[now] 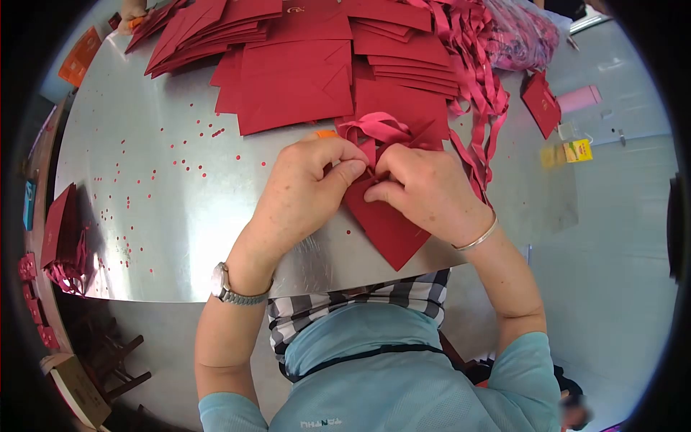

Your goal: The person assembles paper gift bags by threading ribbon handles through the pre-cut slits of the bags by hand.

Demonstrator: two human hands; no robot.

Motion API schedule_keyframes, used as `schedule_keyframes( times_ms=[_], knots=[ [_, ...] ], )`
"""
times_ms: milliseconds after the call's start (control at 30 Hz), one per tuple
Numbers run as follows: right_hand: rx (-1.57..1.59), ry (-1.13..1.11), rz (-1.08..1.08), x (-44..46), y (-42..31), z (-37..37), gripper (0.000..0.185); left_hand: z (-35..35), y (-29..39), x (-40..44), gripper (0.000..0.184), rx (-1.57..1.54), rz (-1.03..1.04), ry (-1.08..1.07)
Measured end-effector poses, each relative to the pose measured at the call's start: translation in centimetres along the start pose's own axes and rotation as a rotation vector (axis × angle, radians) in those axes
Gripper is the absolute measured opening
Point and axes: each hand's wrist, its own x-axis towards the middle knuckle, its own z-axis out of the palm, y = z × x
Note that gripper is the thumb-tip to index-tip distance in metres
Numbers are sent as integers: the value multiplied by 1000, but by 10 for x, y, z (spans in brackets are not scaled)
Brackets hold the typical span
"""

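A small red paper bag (392,236) lies tilted at the table's near edge, one corner pointing toward me. Pink ribbon (385,127) loops up from its top edge. My left hand (306,180) pinches the ribbon at that edge between thumb and forefinger. Close beside it, my right hand (432,189) is closed with bent fingers on the ribbon, its thumb over the bag. The fingertips nearly meet, and the exact grip is partly hidden. An orange item (326,134) shows behind my left fingers; its kind is unclear.
Stacks of flat red bags (295,86) cover the far side of the metal table (180,245). Loose ribbons (475,86) hang at the right, beside a plastic sack (529,36). Red paper dots lie at left, near upright bags (61,230). Another person's hand (133,11) is far left.
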Motion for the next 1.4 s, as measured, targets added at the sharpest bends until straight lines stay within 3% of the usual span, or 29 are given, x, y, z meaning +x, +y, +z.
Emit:
schedule_keyframes(
  times_ms=[67, 200, 267, 400, 467, 600, 700, 833, 900, 933, 1033, 1133, 1400],
  knots=[
    [-34, 5, -34, -5, -4, 0, 30, 4, 1, 0, 10, 83, 98, -31],
    [-92, -8, -115, -12, -5, -1, 32, -3, 6, 1, 12, 120, 68, -187],
    [-116, -24, -158, -14, -5, -1, 34, -5, 2, 1, 11, 242, 199, -288],
    [-131, 2, -169, -17, -8, 0, 33, -4, 0, 0, 8, 365, 225, -303],
    [-152, 16, -156, -20, -10, 2, 33, -3, 1, 0, 11, 554, 342, -212],
    [-151, -11, -81, -27, -12, 1, 32, -10, 2, 1, 6, 757, 330, -47],
    [-274, 166, -218, -33, -14, -1, 42, -17, 0, 4, 5, 903, 301, 70],
    [-223, 351, -330, -44, -8, 5, 38, -23, -4, 4, 3, 959, 162, 87],
    [-190, 474, -260, -60, -5, 11, 45, -23, -7, 5, 3, 925, 117, 75],
    [-133, 453, -230, -74, 1, 18, 63, -22, -7, 5, 3, 916, 113, 62],
    [103, 402, 186, -97, -13, 41, 88, -21, -10, 6, 4, 899, 86, 41],
    [118, 253, 260, -93, -11, 36, 84, -26, -8, 10, 5, 932, 28, 84],
    [14, 203, 203, -94, -14, 33, 62, -44, -10, 46, 17, 1127, -44, 299]
  ],
)
